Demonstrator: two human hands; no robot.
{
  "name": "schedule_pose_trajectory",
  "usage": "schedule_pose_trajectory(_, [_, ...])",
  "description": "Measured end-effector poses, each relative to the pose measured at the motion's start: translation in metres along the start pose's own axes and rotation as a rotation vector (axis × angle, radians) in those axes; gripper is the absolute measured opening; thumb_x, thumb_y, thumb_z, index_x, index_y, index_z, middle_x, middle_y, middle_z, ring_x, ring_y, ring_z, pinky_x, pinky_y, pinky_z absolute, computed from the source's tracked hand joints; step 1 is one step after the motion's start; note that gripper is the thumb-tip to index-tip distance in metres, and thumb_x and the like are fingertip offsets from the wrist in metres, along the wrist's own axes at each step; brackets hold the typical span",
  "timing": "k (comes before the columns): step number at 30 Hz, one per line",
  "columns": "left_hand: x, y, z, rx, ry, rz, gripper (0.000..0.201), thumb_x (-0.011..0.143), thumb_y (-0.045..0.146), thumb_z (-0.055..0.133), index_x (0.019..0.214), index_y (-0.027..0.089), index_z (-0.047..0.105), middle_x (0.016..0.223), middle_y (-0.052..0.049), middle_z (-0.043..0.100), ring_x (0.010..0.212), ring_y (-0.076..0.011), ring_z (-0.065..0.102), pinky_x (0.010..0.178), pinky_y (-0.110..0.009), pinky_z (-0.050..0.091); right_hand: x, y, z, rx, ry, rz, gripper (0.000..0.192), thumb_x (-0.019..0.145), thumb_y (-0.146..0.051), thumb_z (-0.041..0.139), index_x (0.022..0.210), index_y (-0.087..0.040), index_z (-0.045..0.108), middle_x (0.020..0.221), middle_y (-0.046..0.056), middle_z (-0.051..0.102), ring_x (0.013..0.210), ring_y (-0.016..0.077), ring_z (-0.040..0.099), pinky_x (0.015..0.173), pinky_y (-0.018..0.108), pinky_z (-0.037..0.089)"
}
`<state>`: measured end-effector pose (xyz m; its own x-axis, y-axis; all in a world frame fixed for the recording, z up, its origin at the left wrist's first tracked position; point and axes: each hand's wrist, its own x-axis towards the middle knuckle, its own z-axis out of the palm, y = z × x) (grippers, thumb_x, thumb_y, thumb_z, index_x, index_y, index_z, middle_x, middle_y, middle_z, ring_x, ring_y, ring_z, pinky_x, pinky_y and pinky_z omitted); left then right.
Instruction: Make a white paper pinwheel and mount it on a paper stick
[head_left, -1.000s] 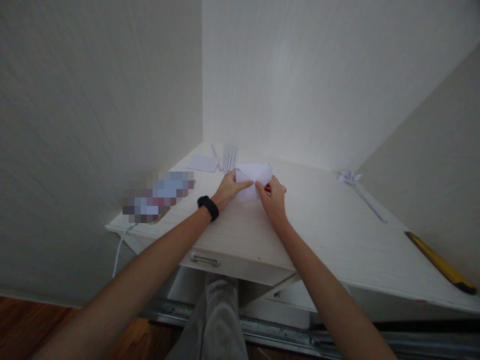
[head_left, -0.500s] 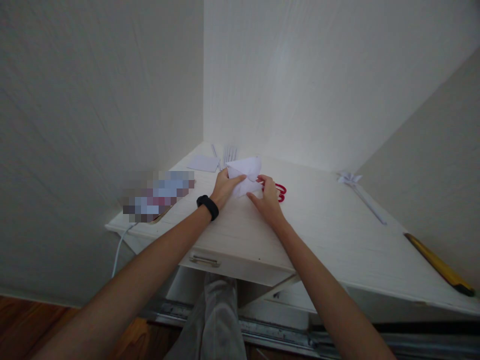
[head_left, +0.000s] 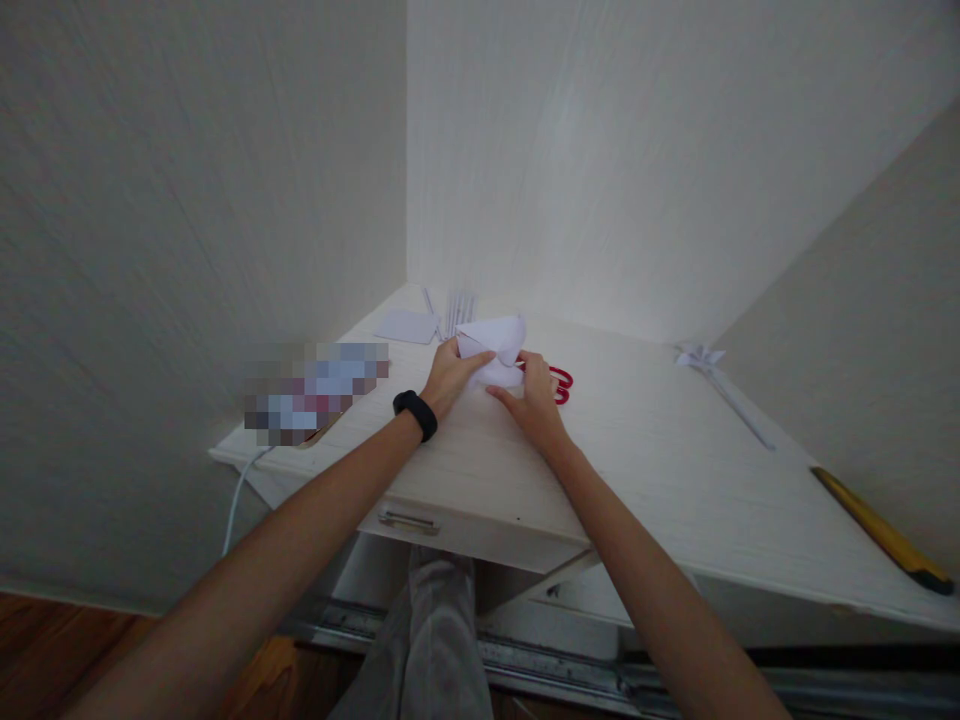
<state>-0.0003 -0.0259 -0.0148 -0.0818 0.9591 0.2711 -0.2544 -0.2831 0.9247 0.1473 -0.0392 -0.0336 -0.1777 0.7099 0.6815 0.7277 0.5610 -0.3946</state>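
A piece of white paper (head_left: 491,333) with curled, folded-over flaps is held just above the desk between both hands. My left hand (head_left: 448,375), with a black band on the wrist, grips its left side, the thumb pressing on the middle. At the lower right, my right hand (head_left: 534,388) has its fingers bent round a curled flap, thumb below; the fingertips are partly hidden by the paper. Red-handled scissors (head_left: 562,383) lie just beyond the right hand, their blades out of sight.
Behind the left hand are a flat white paper piece (head_left: 406,326) and several thin white sticks (head_left: 460,310). A white paper pinwheel on a stick (head_left: 701,357) lies at the right wall. Nearer is a yellow cutter (head_left: 881,530). A blurred-out object with a cable (head_left: 238,500) sits left.
The lower right flap of the paper has curled inward toward the middle, and my right hand has shifted slightly left with it. My left hand keeps its hold.
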Motion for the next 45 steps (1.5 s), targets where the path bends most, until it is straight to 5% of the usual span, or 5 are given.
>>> schedule_pose_trajectory(20, [-0.001, -0.001, -0.001, 0.062, -0.031, 0.022, 0.037, 0.060, 0.025, 0.076, 0.093, 0.012, 0.064, 0.096, -0.008, 0.069, 0.081, -0.0173, 0.063, 0.075, -0.030, 0.049, 0.006, -0.009, -0.016, 0.199, 0.160, 0.070, 0.015, 0.080, -0.032, 0.060, 0.078, -0.021, 0.050, 0.087, 0.004, 0.056, 0.082, 0.0182, 0.053, 0.075, 0.034, 0.043])
schedule_pose_trajectory(45, [-0.002, -0.002, 0.000, 0.150, -0.121, 0.027, 0.031, 0.060, 0.026, 0.075, 0.083, 0.012, 0.062, 0.082, -0.005, 0.068, 0.070, -0.0147, 0.060, 0.066, -0.027, 0.046, 0.003, -0.013, -0.017, -0.037, 0.182, 0.045, 0.011, 0.082, -0.030, 0.060, 0.077, -0.021, 0.063, 0.093, 0.004, 0.057, 0.092, 0.0208, 0.052, 0.086, 0.041, 0.029])
